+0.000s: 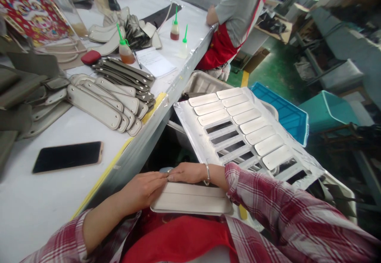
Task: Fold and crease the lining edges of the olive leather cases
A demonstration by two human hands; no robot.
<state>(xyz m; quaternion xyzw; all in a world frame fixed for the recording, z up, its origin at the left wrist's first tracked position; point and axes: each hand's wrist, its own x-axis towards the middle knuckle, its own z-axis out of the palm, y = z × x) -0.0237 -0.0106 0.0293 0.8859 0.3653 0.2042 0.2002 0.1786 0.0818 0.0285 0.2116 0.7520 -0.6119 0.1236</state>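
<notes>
A long cream panel with rounded corners (192, 198) rests across my lap, a seam line running along it; it looks like more than one layer. My left hand (147, 187) grips its left end, fingers together and pointing to the right. From the other side my right hand (187, 172), with a bracelet at the wrist, lies along the panel's far edge. The fingertips of both hands meet near the far left corner. My thumbs and the panel's underside are hidden.
Beside me on the right, a slotted white board (196, 136) holds several similar panels over bins. On the left table (71, 183) lie a phone (68, 157), stacked grey strips (95, 104) and green-tipped bottles (126, 52). A person in a red apron (216, 48) sits farther along.
</notes>
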